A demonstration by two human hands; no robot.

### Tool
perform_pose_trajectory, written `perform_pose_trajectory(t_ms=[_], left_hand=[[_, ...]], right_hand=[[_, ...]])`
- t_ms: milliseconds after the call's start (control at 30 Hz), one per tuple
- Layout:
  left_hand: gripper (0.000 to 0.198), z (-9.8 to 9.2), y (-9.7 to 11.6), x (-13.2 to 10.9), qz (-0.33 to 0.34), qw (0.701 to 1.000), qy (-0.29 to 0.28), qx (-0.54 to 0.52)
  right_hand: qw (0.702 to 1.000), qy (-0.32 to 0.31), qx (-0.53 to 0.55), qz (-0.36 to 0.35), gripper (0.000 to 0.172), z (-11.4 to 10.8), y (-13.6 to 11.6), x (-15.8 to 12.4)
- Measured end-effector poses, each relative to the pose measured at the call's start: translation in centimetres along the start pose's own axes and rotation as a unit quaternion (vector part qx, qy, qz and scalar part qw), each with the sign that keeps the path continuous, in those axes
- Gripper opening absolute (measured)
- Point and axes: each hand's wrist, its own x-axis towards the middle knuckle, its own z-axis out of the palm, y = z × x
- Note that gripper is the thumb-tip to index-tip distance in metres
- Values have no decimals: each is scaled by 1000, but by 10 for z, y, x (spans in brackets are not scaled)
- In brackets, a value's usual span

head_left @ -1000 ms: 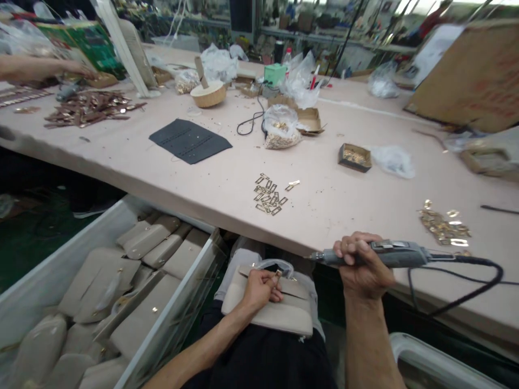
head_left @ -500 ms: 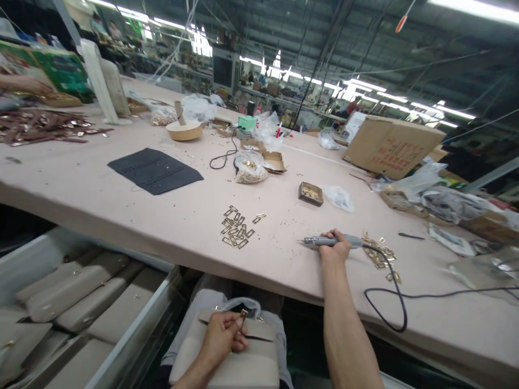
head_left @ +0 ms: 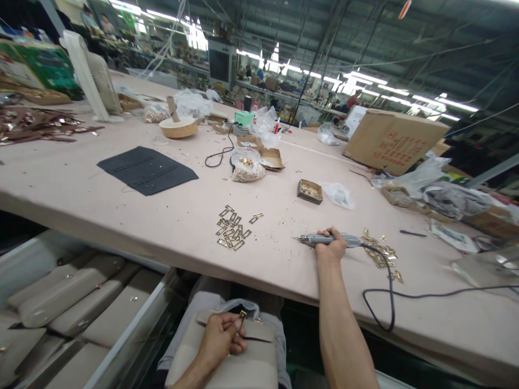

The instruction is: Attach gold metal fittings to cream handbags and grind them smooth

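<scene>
My left hand [head_left: 224,336] pinches a small gold metal piece [head_left: 242,315] above a beige bag [head_left: 252,363] lying on my lap. A dark slit runs across the bag beside my fingers. On the table, my right hand [head_left: 331,246] is wrapped round a grey electric screwdriver [head_left: 314,239], its tip pointing left and its black cable [head_left: 391,294] trailing right. Flat gold frames [head_left: 232,231] lie in a loose pile left of the tip. More gold pieces [head_left: 379,253] are spread just right of the screwdriver.
A small box of gold parts [head_left: 310,192] and a bag of small parts [head_left: 247,167] stand further back. A black sheet [head_left: 148,170] lies left. Beside my lap, a bin [head_left: 140,330] holds beige bags. A cardboard box [head_left: 395,141] sits at the back right.
The screwdriver and my right hand have shifted slightly left. My left hand keeps its pinch on the gold piece over the bag. The person's hand at the far left is out of view.
</scene>
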Motion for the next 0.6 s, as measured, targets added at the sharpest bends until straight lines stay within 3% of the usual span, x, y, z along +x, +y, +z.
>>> perform_pose_trajectory(t_ms=[600], left_hand=[[65,1,6,-3,0,1000,-5,2]], right_hand=[[1000,8,1,-11,24,3,4,-2]])
